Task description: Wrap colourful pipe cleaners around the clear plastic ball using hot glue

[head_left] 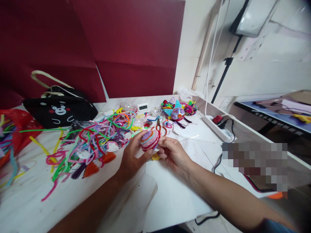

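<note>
A striped ball (150, 140) in pink, purple, orange, blue and red sits between my hands above the white table. My left hand (132, 157) is wrapped round its left and lower side, thumb underneath. The fingers of my right hand (173, 153) are pinched together at the ball's right edge; what they hold there is too small to name. Just below the ball, a yellow piece (155, 157) shows between the hands. Behind the ball lie pliers with orange handles (162, 129). Tangled colourful fuzzy strips (89, 142) are heaped to the left, with orange and dark tassels beside them.
A black bag (60, 111) and a red plastic bag (28, 124) stand at the left. Decorated colourful figures (178, 111) and a small white digital clock (143, 107) are at the back. A power strip (218, 129) with cables runs along the right edge.
</note>
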The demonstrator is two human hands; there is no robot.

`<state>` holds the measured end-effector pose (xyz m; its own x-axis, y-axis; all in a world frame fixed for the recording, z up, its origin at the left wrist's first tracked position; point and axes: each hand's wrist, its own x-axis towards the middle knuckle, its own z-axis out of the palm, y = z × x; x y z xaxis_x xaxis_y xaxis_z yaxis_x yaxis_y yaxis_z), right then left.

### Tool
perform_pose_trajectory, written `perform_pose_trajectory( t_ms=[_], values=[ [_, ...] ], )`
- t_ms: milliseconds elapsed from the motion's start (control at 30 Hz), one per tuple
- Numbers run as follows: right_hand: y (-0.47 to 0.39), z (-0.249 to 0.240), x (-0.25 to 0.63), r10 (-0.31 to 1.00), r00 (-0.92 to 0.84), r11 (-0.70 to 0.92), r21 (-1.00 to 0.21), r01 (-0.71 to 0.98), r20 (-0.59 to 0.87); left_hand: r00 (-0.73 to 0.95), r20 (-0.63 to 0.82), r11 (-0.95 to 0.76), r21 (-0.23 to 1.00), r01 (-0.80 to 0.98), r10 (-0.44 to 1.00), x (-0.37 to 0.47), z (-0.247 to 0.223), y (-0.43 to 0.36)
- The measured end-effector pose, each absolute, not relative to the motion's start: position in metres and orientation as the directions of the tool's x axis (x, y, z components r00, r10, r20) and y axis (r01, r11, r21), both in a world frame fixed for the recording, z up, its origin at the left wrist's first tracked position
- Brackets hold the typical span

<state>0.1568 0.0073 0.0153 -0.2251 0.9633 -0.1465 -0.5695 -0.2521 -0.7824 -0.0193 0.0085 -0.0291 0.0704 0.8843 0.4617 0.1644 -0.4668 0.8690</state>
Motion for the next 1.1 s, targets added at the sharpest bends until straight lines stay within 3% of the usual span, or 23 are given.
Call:
perform_pose_trajectory(
  t_ms=[600,933,1100],
  values=[
    [0.009,0.007,0.157,0.951,-0.246,-0.3,-0.76,-0.577,-0.188,0.068,0.464,-0.466,0.851,0.241,0.883,-0.025,-0.03,0.009],
    [0.007,0.008,0.157,0.938,-0.237,-0.346,-0.729,-0.59,-0.253,0.049,0.445,-0.447,0.88,0.161,0.894,-0.023,-0.043,0.007],
    [0.013,0.014,0.159,0.941,-0.236,-0.339,-0.692,-0.638,-0.244,0.069,0.428,-0.428,0.904,-0.008,0.901,-0.029,-0.049,0.015]
  ],
)
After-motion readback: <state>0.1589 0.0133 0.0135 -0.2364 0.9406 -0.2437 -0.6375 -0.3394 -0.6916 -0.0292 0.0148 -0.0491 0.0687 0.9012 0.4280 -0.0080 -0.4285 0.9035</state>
